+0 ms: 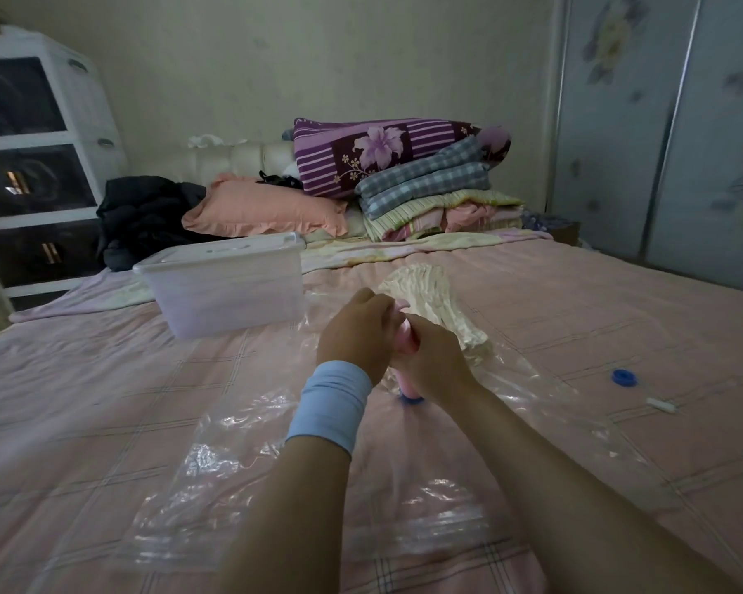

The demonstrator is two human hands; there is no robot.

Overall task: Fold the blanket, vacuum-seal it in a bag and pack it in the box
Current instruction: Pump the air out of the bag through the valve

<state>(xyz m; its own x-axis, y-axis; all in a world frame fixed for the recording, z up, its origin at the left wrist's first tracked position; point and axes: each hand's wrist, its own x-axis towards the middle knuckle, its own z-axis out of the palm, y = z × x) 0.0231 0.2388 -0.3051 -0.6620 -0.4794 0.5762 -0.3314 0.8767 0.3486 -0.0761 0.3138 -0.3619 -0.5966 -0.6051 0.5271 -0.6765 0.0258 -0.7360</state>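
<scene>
A clear plastic vacuum bag (215,465) lies spread across the pink bed. Inside its far end sits a folded cream striped blanket (430,293). A pink hand pump (406,342) stands upright on the bag's blue valve (410,400). My left hand (357,336), with a light blue wristband, grips the pump's upper part. My right hand (434,362) wraps the pump body from the right. The translucent storage box (224,289) with its lid on stands on the bed, left of the hands.
A blue valve cap (622,376) and a small white clip (661,406) lie on the bed at the right. Pillows and folded quilts (404,177) pile at the headboard, with dark clothes (146,216) beside. A drawer cabinet (31,165) stands left, a wardrobe (670,122) right.
</scene>
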